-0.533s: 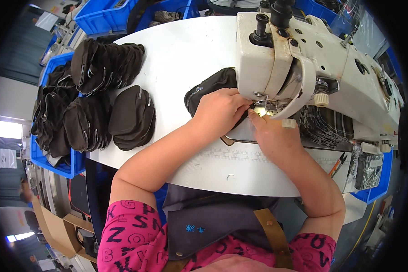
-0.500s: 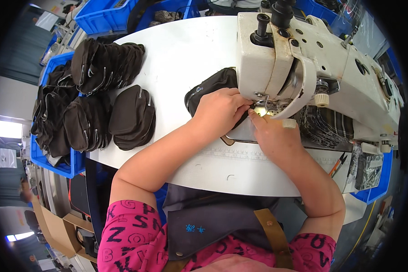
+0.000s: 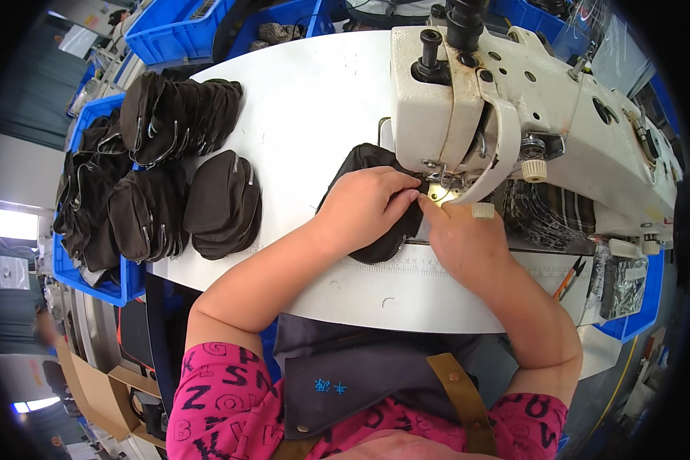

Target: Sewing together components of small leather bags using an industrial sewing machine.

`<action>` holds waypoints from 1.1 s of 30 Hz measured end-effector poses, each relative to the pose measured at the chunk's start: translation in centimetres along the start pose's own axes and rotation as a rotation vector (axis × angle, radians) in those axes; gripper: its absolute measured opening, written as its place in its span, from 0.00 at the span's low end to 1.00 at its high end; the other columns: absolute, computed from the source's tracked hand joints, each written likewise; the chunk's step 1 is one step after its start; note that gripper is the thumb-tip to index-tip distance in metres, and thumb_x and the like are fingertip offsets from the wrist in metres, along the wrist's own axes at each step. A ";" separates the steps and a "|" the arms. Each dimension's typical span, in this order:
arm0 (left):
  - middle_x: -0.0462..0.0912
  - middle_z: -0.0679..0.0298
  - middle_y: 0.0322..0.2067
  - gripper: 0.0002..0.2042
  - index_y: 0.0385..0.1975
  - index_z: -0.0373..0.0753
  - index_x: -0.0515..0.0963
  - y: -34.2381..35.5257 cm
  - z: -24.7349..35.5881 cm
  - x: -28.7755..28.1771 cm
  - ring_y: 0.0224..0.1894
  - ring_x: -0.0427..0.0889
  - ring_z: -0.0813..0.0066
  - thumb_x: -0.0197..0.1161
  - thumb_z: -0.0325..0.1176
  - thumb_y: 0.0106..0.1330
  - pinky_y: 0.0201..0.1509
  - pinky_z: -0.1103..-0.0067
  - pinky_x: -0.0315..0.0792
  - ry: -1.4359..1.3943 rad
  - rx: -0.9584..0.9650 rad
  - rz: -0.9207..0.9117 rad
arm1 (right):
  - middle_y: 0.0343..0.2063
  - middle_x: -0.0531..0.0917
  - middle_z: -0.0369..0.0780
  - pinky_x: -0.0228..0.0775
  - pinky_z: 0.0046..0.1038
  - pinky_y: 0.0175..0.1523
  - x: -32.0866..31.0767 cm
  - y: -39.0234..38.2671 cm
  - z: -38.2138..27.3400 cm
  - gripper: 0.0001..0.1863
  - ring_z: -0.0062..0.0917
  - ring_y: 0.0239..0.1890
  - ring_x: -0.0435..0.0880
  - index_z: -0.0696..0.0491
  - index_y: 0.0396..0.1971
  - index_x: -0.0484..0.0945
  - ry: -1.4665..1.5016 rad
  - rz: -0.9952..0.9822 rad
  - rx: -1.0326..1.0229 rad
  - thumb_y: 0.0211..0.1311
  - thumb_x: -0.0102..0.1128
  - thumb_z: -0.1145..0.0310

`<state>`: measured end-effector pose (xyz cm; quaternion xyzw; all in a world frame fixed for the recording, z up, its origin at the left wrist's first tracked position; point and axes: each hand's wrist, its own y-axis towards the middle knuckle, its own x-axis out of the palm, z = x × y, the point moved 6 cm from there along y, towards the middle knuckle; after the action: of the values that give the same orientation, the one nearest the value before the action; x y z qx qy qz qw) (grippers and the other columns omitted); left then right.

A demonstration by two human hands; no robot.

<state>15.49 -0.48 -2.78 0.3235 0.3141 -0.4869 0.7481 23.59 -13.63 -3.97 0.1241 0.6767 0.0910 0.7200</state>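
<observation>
A dark zippered pouch (image 3: 382,247) lies on the sewing machine bed, its right edge under the lit needle area. My left hand (image 3: 363,205) rests over the pouch, fingers bent and pinching its edge close to the presser foot. From the other side my right hand (image 3: 468,234) reaches in, its fingertips meeting the left ones at the same edge; its lower fingers are partly hidden. The white sewing machine (image 3: 425,107) stands over both hands. Left of them on the white table sits a small stack of similar dark pouches (image 3: 221,201).
More dark pouches (image 3: 178,115) are heaped at the left, partly in a blue crate (image 3: 134,282). Dark fabric pieces (image 3: 552,211) lie under the machine arm. Orange-handled snips (image 3: 567,280) rest near the table's (image 3: 307,69) right front edge, beside a clear-wrapped packet (image 3: 625,287).
The pouch has turned beneath the machine, so its rounded zippered end now lies nearer me instead of at the far left. Both hands stay near the needle, the left slightly lower.
</observation>
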 end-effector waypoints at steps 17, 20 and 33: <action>0.81 0.68 0.43 0.16 0.49 0.41 0.84 -1.2 1.9 0.4 0.40 0.82 0.71 0.65 0.31 0.60 0.37 0.76 0.80 0.517 0.239 0.060 | 0.21 0.78 0.34 0.70 0.31 0.27 -0.3 0.4 -0.3 0.27 0.27 0.23 0.80 0.57 0.55 0.84 0.003 0.065 -0.021 0.50 0.64 0.74; 0.80 0.67 0.41 0.16 0.48 0.40 0.84 -1.1 2.1 0.5 0.39 0.81 0.71 0.64 0.30 0.59 0.36 0.77 0.79 0.548 0.250 0.086 | 0.21 0.78 0.33 0.70 0.32 0.26 0.1 0.2 -0.4 0.26 0.27 0.22 0.80 0.57 0.54 0.84 0.021 0.033 -0.031 0.51 0.64 0.74; 0.80 0.67 0.42 0.18 0.49 0.39 0.81 -1.4 2.0 0.4 0.39 0.80 0.72 0.64 0.29 0.57 0.37 0.78 0.78 0.571 0.272 0.084 | 0.21 0.80 0.34 0.67 0.30 0.26 0.2 0.2 -0.4 0.27 0.25 0.22 0.80 0.57 0.54 0.84 0.018 0.019 -0.033 0.49 0.66 0.72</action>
<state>14.61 -2.69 -2.21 0.5569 0.4298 -0.3825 0.5991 23.21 -13.38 -4.12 0.1178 0.6805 0.1102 0.7148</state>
